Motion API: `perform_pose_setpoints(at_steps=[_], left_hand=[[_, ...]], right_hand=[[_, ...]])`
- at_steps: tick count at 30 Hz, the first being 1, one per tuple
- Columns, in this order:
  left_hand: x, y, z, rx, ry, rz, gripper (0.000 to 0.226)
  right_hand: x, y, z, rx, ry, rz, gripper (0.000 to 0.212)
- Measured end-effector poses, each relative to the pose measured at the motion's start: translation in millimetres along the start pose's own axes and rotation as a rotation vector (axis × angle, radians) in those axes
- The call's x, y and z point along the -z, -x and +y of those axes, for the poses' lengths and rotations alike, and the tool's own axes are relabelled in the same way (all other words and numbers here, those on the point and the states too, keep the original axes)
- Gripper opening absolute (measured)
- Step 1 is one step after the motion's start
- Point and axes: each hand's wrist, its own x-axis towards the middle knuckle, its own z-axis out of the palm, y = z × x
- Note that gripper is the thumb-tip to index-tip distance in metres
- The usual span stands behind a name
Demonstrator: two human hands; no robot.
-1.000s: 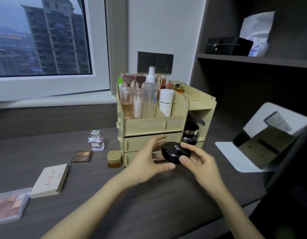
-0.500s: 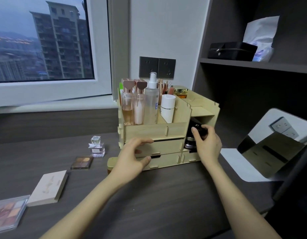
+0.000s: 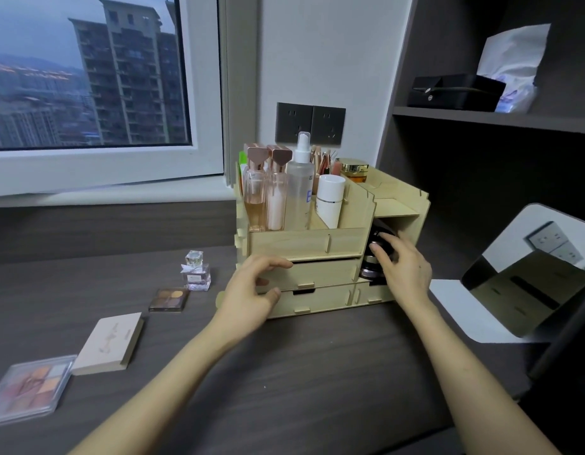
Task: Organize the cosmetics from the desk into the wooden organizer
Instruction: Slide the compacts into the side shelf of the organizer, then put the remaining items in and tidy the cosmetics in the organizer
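The wooden organizer [image 3: 306, 243] stands at the back of the dark desk, its top tray filled with bottles and brushes. My right hand [image 3: 403, 270] reaches into the open side cubby at its right and grips a black round compact [image 3: 379, 238], which sits above a dark jar [image 3: 369, 272]. My left hand [image 3: 251, 292] rests against the drawer fronts with loosely curled fingers and holds nothing. On the desk to the left lie a small perfume bottle [image 3: 196, 272], a brown eyeshadow palette [image 3: 169, 299], a beige palette box [image 3: 109, 343] and a clear pink palette [image 3: 28, 387].
A tilted mirror [image 3: 531, 274] stands on the desk at the right, close to my right arm. A shelf above it carries a black box [image 3: 455, 91] and a white tissue pack [image 3: 511, 67]. The window sill runs along the back left.
My right hand carried the black compact from in front of the drawers into the organizer's right side cubby. My left hand let go of it and moved to the drawer fronts.
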Motion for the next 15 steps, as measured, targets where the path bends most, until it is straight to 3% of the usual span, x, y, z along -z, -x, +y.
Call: perform_pose_setpoints(at_steps=[2,5,9,12,15], left_hand=[[7.4,2.1,-0.9,-0.008,-0.004,0.015,0.059],[23.8,8.5,-0.9,0.014,0.003,0.040,0.055],[53.1,24.7,-11.2,0.052,-0.052,0.105,0.055],[75.8,45.6,-21.4,0.168,-0.115,0.220,0.052],[103.7,72.1,-27.9,0.325,-0.349,0.372,0.034]], right_hand=[[4.0,4.1,-0.6,0.005,0.019,0.021,0.040],[12.4,16.8,-5.9,0.041,-0.030,0.183,0.035],[21.2,45.8,-39.3,0.230,-0.158,0.407,0.026],[16.1,75.2,-86.5,0.434,-0.229,0.412,0.024],[3.6,110.7,-140.4,0.623,-0.355,0.281,0.024]])
